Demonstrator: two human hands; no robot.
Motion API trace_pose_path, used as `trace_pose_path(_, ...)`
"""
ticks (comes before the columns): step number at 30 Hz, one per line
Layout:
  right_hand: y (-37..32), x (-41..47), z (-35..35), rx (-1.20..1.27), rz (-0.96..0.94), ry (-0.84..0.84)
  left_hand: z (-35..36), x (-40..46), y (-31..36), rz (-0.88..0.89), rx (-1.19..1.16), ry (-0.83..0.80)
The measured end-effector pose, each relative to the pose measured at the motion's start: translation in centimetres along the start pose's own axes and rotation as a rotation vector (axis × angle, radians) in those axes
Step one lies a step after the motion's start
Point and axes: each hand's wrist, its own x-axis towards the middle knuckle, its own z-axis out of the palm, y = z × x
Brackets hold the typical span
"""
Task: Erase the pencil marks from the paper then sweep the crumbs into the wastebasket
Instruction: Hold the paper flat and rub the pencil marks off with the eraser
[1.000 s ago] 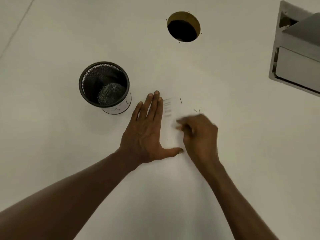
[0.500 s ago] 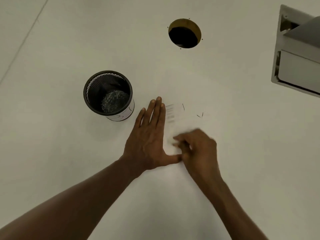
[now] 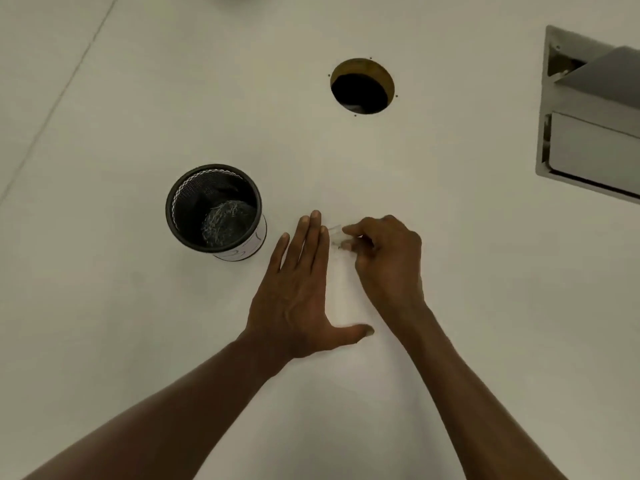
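Note:
A white sheet of paper lies on the white table, barely distinct from it. My left hand presses flat on the paper's left side, fingers together and thumb spread. My right hand is curled over the paper's upper part, pinching a small pale eraser at its fingertips, close to my left fingertips. The pencil marks are hidden under my right hand. A black mesh wastebasket stands upright to the left of my hands, with greyish scraps at its bottom.
A round cable hole opens in the table beyond my hands. A grey recessed box with a raised lid sits at the far right. A seam in the table runs diagonally at the upper left.
My right hand slid down the paper toward my left thumb, then back up to the top near my left fingertips, now covering the marks. My left hand stayed flat on the paper.

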Motion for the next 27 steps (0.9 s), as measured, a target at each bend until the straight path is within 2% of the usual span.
trace_pose_path(6, 0.1, -4.6, -1.7, 0.02, 0.056, -0.045, -0.1, 0.0, 0.0, -0.018, -0.004, -0.022)
trace_pose_path(11, 0.3, 1.7, 0.5, -0.03, -0.008, -0.027, -0.2, 0.1, 0.0, -0.014, 0.017, -0.039)
trace_pose_path(15, 0.1, -3.4, -1.0, -0.014, 0.031, -0.046, 0.0, 0.0, 0.0, -0.01, -0.007, -0.024)
trace_pose_path(20, 0.1, 2.9, 1.0, 0.018, 0.015, 0.019, -0.1, 0.1, 0.1, -0.018, 0.021, -0.034)
trace_pose_path(25, -0.1, -2.6, -0.5, -0.014, 0.049, -0.037, -0.1, 0.0, 0.0, -0.014, -0.007, -0.027)
trace_pose_path(27, -0.2, -0.2, 0.3, -0.018, 0.063, -0.005, -0.1, 0.1, 0.0, -0.005, 0.004, -0.032)
